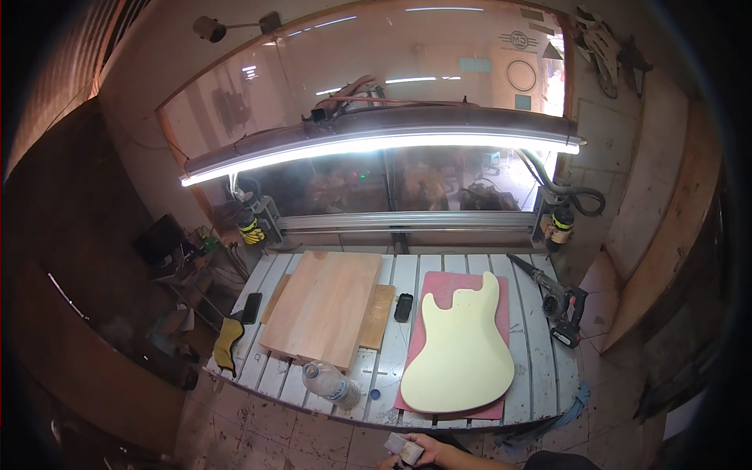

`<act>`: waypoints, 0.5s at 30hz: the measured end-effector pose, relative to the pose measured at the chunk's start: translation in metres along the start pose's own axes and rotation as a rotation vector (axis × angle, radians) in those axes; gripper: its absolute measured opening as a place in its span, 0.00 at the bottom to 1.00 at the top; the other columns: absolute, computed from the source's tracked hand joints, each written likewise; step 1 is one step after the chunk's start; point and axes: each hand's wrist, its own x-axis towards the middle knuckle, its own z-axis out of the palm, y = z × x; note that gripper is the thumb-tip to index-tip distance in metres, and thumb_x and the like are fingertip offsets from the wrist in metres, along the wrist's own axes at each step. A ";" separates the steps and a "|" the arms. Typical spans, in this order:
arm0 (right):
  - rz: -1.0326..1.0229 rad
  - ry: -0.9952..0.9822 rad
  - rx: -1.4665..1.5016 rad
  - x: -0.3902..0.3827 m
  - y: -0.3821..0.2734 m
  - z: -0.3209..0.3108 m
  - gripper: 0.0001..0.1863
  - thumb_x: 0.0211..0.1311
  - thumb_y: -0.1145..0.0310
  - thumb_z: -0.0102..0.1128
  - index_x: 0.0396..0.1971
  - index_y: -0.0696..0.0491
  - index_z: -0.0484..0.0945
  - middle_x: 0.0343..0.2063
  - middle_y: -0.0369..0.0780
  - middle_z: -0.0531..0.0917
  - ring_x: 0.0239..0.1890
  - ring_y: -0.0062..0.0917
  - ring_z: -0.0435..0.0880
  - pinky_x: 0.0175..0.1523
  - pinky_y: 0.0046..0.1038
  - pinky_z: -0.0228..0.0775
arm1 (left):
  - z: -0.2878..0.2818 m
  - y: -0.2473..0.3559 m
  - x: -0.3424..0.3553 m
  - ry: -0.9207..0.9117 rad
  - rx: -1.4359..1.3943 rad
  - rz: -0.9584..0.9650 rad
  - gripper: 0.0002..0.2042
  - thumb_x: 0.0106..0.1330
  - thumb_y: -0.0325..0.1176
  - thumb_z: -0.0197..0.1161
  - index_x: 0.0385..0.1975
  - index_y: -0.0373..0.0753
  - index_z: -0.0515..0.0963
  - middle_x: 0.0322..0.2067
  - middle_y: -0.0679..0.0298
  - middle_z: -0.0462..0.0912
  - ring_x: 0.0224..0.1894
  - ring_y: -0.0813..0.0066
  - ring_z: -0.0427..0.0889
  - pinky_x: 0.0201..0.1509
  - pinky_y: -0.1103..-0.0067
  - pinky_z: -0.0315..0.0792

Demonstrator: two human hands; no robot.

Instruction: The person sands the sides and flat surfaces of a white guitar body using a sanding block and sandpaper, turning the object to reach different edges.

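Observation:
My right hand [429, 450] is at the bottom edge, fingers wrapped round a small pale grey block [404, 445]. My left hand [386, 462] is at the same block, partly cut off by the frame edge. Both are below the slatted work table's front edge [368, 413]. On the table a cream guitar body [458, 352] lies on a pink mat [435, 286]. Left of it stand a plastic water bottle [329, 385], its blue cap [375, 394] beside it, and a pale wooden board [321, 305] lying on a narrower plank [376, 317].
A cordless blower [554, 298] lies on the table's right, phone-like devices [252, 308] and a yellow cloth [227, 343] on its left. A rail [403, 219] with machine heads and a lit tube [384, 142] span the back. A monitor [159, 241] stands left; a blue rag [572, 403] hangs at front right.

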 end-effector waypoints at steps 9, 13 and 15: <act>-0.071 0.351 -0.249 -0.036 -0.007 0.053 0.25 0.81 0.51 0.46 0.63 0.54 0.75 0.53 0.46 0.86 0.55 0.37 0.87 0.59 0.47 0.82 | -0.031 -0.013 -0.008 -0.104 0.191 0.036 0.15 0.53 0.38 0.81 0.32 0.38 0.84 0.28 0.59 0.86 0.31 0.74 0.84 0.40 0.73 0.79; -0.058 0.457 -0.423 -0.064 -0.015 0.102 0.25 0.83 0.52 0.44 0.66 0.53 0.70 0.49 0.42 0.83 0.48 0.35 0.86 0.56 0.64 0.81 | -0.065 -0.057 -0.024 -0.001 0.054 -0.238 0.12 0.54 0.32 0.80 0.29 0.37 0.81 0.26 0.65 0.85 0.29 0.75 0.83 0.37 0.75 0.77; -0.150 0.528 -0.555 -0.086 -0.010 0.134 0.23 0.82 0.56 0.47 0.67 0.52 0.69 0.49 0.44 0.82 0.47 0.33 0.86 0.52 0.60 0.85 | -0.071 -0.062 -0.049 0.164 -0.124 -0.368 0.12 0.54 0.33 0.79 0.29 0.36 0.81 0.25 0.63 0.85 0.29 0.73 0.85 0.37 0.72 0.78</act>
